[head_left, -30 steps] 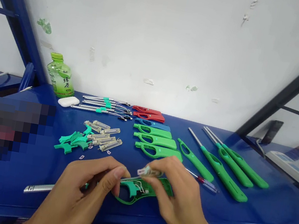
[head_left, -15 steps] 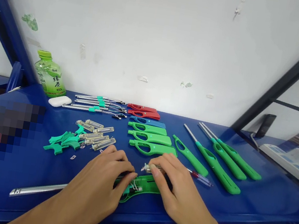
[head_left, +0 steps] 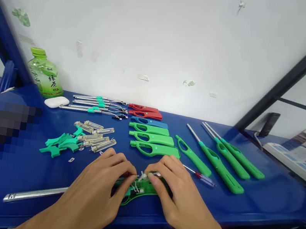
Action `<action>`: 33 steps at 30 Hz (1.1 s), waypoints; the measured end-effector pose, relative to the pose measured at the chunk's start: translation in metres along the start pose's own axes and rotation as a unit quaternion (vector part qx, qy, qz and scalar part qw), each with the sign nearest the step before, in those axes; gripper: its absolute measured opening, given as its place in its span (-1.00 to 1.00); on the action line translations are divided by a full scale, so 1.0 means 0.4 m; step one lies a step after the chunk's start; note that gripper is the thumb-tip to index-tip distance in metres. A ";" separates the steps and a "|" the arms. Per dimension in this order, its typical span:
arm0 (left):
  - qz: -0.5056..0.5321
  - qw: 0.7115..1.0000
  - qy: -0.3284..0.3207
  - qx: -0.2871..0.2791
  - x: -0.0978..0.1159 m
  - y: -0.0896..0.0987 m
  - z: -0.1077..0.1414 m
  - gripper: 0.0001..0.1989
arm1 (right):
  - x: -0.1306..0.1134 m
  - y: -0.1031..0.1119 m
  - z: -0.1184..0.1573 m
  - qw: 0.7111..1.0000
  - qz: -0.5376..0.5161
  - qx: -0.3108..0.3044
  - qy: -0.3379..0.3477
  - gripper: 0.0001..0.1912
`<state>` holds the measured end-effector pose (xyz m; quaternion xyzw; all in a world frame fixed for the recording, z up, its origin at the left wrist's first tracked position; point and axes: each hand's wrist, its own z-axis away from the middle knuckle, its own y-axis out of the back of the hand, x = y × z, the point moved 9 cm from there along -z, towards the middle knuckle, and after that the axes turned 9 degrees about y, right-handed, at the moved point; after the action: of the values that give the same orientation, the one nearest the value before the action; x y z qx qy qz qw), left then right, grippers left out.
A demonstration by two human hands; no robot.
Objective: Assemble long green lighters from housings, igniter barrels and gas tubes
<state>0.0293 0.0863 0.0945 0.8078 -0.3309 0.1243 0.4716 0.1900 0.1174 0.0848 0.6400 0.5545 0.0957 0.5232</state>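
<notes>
The green lighter shell half (head_left: 143, 188) lies open side up near the table's front edge. Inside it are a teal trigger (head_left: 128, 193), thin wires (head_left: 137, 186) and a metal lighter tube (head_left: 35, 193) that sticks out leftwards. My left hand (head_left: 104, 188) bends over the shell's left part, thumb and forefinger pinched; what is between them is too small to name. In my right hand (head_left: 176, 196) is a clear fuel tank (head_left: 146, 176), its valve end facing left, close to my left fingertips. The right fingers cover most of this tank.
Behind my hands lie clear fuel tanks (head_left: 96, 140), teal triggers (head_left: 61, 144), lighter tubes (head_left: 92, 109), green shells (head_left: 151, 149) and red shells (head_left: 145, 113). Lighters with tubes (head_left: 221, 169) lie right, near a screwdriver (head_left: 203, 179). A bottle (head_left: 46, 77) and a white case (head_left: 57, 102) stand back left.
My right hand has brought the fuel tank left and down to the shell, near my left fingertips. My left hand keeps its pinch over the shell. The view has shifted slightly.
</notes>
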 end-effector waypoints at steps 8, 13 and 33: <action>-0.025 0.996 -0.067 0.054 0.038 0.027 0.015 -0.77 | -0.005 0.009 -0.002 1.000 -0.005 0.024 0.015 -0.76; -0.030 0.995 -0.083 0.053 0.046 0.027 0.016 -0.78 | -0.013 0.011 -0.001 0.999 -0.001 0.028 0.026 -0.78; -0.044 0.991 -0.102 0.072 0.055 0.027 0.017 -0.77 | -0.011 0.003 -0.009 1.000 -0.016 0.013 0.023 -0.74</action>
<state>0.0377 0.0678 0.1096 0.8621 -0.3311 0.0440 0.3811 0.1865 0.1162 0.0892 0.6354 0.5775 0.0951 0.5037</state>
